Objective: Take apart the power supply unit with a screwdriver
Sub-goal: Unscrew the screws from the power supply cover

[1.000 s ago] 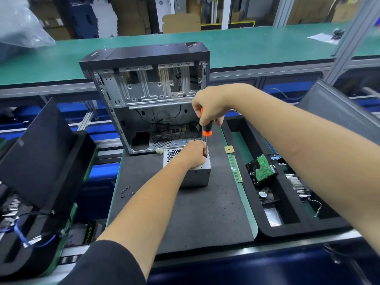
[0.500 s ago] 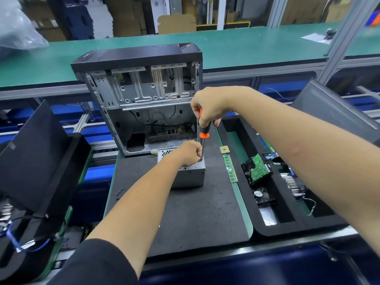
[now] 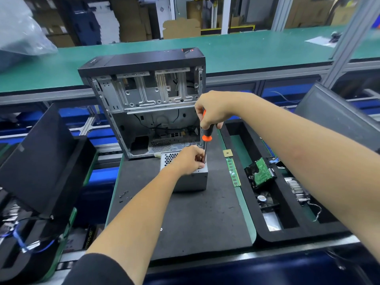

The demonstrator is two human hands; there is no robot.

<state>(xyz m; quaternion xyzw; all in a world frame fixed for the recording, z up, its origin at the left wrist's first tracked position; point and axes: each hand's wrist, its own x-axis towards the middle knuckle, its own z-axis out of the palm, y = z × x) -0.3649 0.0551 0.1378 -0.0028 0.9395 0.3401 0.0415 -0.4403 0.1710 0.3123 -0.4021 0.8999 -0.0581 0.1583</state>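
From the head camera, the power supply unit [image 3: 190, 177], a grey metal box with a perforated vent on top, sits on the dark mat of the surface [image 3: 185, 219], just in front of the opened computer case [image 3: 148, 103] and clear of it. The right hand [image 3: 212, 109] curls its grip round the black and orange handle of the screwdriver [image 3: 206, 137], which stands nearly upright, its long axis running top to bottom with the tip pointing down onto the box's top near its far right corner. The left hand [image 3: 190, 161] rests on top of the box with its fingers bent close about the shaft where the tip meets the metal; whether they pinch the shaft or a screw cannot be told. As for progress, the unit appears to be out of the case already, and its cover looks closed, so I judge the work is at an early screw of the housing, with the remaining screws and the lifting of the cover yet to do. A few small dark screws [image 3: 124, 196] lie on the mat to the left. To the right, a memory stick [image 3: 233, 171] lies on the green edge, and a hard drive [image 3: 260, 171] sits in the black foam tray [image 3: 298, 229].
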